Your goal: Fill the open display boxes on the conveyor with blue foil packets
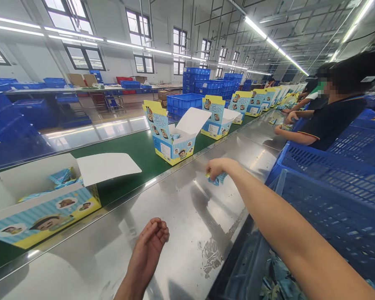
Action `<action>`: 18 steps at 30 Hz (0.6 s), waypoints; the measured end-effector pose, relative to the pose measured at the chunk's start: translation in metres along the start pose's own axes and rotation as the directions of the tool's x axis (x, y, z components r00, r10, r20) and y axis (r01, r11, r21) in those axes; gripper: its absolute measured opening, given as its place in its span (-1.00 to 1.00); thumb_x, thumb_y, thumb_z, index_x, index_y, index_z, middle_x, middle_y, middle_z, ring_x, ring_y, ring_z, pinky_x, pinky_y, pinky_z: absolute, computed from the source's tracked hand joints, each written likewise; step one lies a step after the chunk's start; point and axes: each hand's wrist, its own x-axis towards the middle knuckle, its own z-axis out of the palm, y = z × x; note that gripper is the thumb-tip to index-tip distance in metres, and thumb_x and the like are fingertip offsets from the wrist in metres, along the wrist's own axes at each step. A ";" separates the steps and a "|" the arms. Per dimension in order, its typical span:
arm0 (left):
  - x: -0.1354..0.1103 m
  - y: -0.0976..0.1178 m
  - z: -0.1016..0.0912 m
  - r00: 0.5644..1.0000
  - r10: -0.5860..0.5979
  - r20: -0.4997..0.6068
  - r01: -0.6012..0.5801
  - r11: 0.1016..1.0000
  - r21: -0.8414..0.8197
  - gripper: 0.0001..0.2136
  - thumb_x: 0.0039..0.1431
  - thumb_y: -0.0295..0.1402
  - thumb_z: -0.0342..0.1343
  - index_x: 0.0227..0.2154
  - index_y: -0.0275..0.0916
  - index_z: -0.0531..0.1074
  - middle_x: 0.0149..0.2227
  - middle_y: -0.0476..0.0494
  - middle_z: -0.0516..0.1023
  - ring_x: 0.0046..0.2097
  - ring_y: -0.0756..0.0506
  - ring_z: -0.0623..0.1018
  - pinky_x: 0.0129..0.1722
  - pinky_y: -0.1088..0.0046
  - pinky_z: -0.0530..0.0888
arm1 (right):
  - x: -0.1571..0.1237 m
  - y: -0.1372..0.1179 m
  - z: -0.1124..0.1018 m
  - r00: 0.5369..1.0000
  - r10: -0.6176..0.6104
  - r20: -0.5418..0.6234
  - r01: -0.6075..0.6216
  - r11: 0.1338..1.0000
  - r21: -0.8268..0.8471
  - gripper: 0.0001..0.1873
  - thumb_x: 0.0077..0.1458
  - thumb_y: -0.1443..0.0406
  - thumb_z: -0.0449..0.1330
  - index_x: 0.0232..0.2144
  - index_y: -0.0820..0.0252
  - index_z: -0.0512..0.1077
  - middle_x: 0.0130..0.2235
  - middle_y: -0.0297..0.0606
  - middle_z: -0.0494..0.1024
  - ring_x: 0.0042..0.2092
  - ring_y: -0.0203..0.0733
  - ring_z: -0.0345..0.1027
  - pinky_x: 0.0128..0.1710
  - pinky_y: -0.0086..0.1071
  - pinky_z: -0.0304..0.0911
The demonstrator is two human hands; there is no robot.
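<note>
**Two Boxes Waited Open as a Packet Came Forward**

Two open cartons sat on the green belt: the near box (40, 208) at lower left, already showing blue packets inside, and the middle box (175, 141) at centre frame, also with some packets in it and its flaps still up. The right hand (217, 167), stretched toward mid-frame, was closed around a small blue packet (218, 179), held just above the steel surface (181, 216) and short of the belt. The left hand (151, 239), low in the centre, gripped nothing; its fingers were loosely curled over the surface. By my reckoning the filling was partway done: boxes held some packets, none were shut, and this packet was not yet in. A blue crate (331, 200) filled the right side, and other workers sat at upper right.
</note>
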 end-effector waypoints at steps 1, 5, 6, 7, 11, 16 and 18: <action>0.000 0.000 0.001 1.000 0.000 0.000 0.000 1.000 0.001 -0.55 0.19 -0.20 0.68 -0.05 -0.24 0.59 -0.12 -0.10 0.63 -0.13 -0.08 0.64 -0.09 0.35 0.72 | -0.001 0.000 0.000 1.000 0.000 0.002 0.000 1.000 0.002 -0.65 0.48 0.21 0.54 0.20 0.17 0.67 0.17 -0.14 0.73 0.11 0.02 0.67 0.23 0.06 0.66; -0.001 0.000 0.002 1.000 -0.005 0.002 0.005 1.000 0.013 -0.53 0.18 -0.18 0.69 -0.04 -0.24 0.58 -0.12 -0.10 0.63 -0.13 -0.09 0.64 -0.09 0.34 0.72 | -0.002 0.001 -0.002 1.000 0.000 0.005 0.000 1.000 0.018 -0.68 0.48 0.19 0.53 0.16 0.17 0.67 0.11 -0.18 0.73 0.05 -0.02 0.66 0.17 0.01 0.66; -0.001 0.000 0.002 1.000 -0.006 0.002 0.006 1.000 0.017 -0.53 0.19 -0.17 0.69 -0.04 -0.24 0.58 -0.12 -0.10 0.63 -0.13 -0.09 0.64 -0.09 0.34 0.72 | -0.002 0.001 -0.002 1.000 0.000 0.004 0.000 1.000 0.024 -0.69 0.48 0.19 0.53 0.15 0.16 0.67 0.10 -0.18 0.73 0.04 -0.02 0.65 0.17 0.00 0.66; -0.001 0.000 0.002 1.000 -0.007 0.002 0.007 1.000 0.020 -0.53 0.20 -0.17 0.69 -0.04 -0.24 0.58 -0.12 -0.11 0.63 -0.12 -0.10 0.64 -0.09 0.33 0.72 | -0.001 0.002 -0.002 1.000 0.001 0.002 -0.001 1.000 0.031 -0.70 0.48 0.18 0.53 0.14 0.16 0.67 0.09 -0.18 0.73 0.03 -0.02 0.65 0.16 -0.01 0.66; 0.000 0.000 0.002 1.000 -0.005 0.000 0.005 1.000 0.024 -0.53 0.21 -0.16 0.68 -0.03 -0.23 0.58 -0.11 -0.11 0.63 -0.11 -0.10 0.64 -0.08 0.33 0.72 | 0.005 0.006 0.003 1.000 -0.005 -0.014 0.006 0.997 0.082 -0.71 0.45 0.16 0.56 0.07 0.18 0.69 0.01 -0.20 0.75 -0.01 -0.04 0.67 0.13 -0.02 0.68; 0.001 -0.001 0.004 1.000 -0.002 0.005 0.002 1.000 0.024 -0.53 0.19 -0.16 0.68 -0.04 -0.24 0.59 -0.12 -0.11 0.63 -0.12 -0.10 0.64 -0.08 0.33 0.72 | 0.010 0.013 0.001 0.974 -0.085 -0.208 0.138 0.958 0.251 -0.72 0.33 0.18 0.61 -0.05 0.20 0.72 -0.09 -0.17 0.79 -0.07 -0.01 0.70 0.10 -0.02 0.69; 0.002 -0.003 0.005 1.000 0.000 0.008 0.000 1.000 0.022 -0.54 0.20 -0.16 0.68 -0.04 -0.24 0.59 -0.12 -0.10 0.62 -0.12 -0.09 0.63 -0.07 0.33 0.73 | 0.008 0.015 -0.007 0.888 -0.120 -0.445 0.289 0.897 0.335 -0.62 0.35 0.15 0.54 0.12 0.17 0.72 0.12 -0.07 0.81 0.04 0.06 0.72 0.17 -0.03 0.68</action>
